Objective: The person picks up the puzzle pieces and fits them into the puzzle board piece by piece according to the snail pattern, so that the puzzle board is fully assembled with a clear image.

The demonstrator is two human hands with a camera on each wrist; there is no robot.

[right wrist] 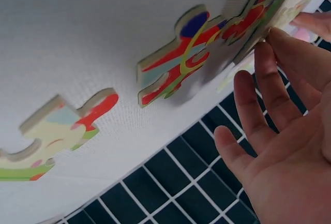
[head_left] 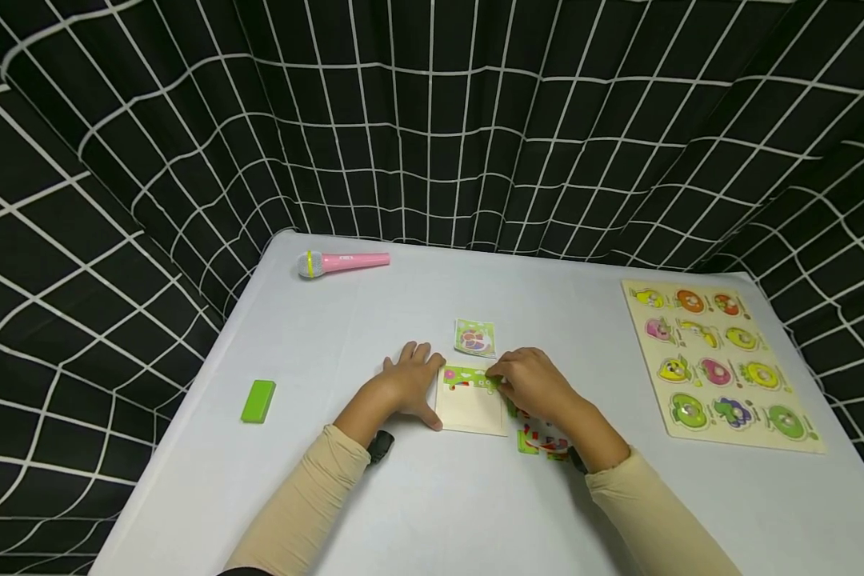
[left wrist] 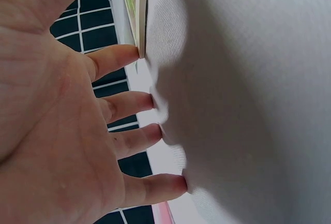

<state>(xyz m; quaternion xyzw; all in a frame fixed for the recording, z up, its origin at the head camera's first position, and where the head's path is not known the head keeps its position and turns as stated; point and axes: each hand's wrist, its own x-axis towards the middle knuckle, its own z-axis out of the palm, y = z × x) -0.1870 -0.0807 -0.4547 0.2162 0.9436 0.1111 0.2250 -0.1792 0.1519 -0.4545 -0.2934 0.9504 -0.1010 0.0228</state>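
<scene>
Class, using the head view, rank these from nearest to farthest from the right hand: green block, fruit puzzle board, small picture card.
1. Small picture card: just beyond the right hand, toward its left.
2. Fruit puzzle board: off to the right.
3. Green block: far left, past the left hand.

Tray (head_left: pixel 470 412): pale square, lying flat, showing bare floor from 3 through 9 o'clock.
Placed strip (head_left: pixel 468 378): green, running along the tray's 12 o'clock edge, pink flower sitting at 11.
Right-end piece (head_left: pixel 494 382): green, sitting at 1 o'clock, mostly hidden, seating unclear.
Loose pieces (right wrist: pixel 176 53): red/blue/cream/green prints, lying separately at 4 o'clock off the tray.
</scene>
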